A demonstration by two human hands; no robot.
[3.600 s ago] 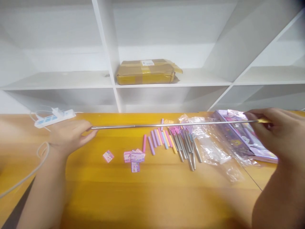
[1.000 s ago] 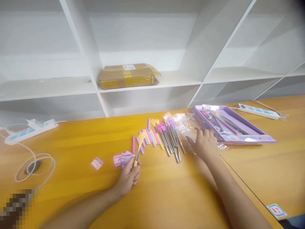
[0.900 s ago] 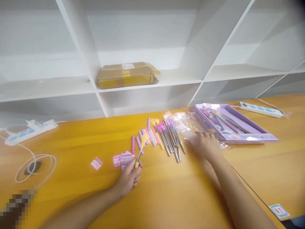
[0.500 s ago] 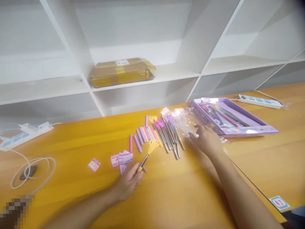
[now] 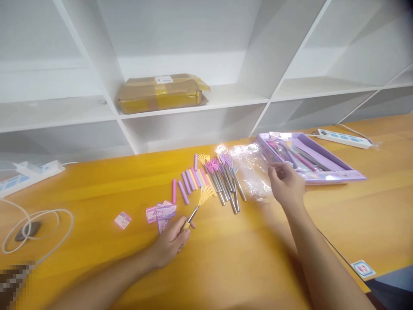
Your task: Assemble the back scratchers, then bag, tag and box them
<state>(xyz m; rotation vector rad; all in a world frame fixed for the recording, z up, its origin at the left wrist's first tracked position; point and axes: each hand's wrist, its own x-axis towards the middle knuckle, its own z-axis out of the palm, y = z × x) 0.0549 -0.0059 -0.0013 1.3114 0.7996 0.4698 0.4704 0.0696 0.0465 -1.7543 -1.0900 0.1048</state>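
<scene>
My left hand (image 5: 169,243) grips the handle of a small yellow back scratcher (image 5: 198,206), collapsed short, its claw head pointing up and right just above the table. Beside it lie several little pink labels (image 5: 160,212). My right hand (image 5: 285,183) hovers over a crumpled clear plastic bag (image 5: 253,172), fingers curled, nothing visibly in them. Left of the bag lies a row of several metal scratchers (image 5: 226,183) with pink and purple heads, and several pastel handle sleeves (image 5: 190,181).
A purple box (image 5: 309,157) with more items sits right of my right hand. Power strips lie at the far right (image 5: 343,138) and far left (image 5: 27,174), with a coiled cable (image 5: 38,224). A taped cardboard parcel (image 5: 161,92) rests on the white shelf. The table edge (image 5: 364,282) runs at the lower right.
The long extended rod held between both hands is now collapsed and held in my left hand alone. My right hand moved to the plastic bag and lifted slightly. The view shifted right.
</scene>
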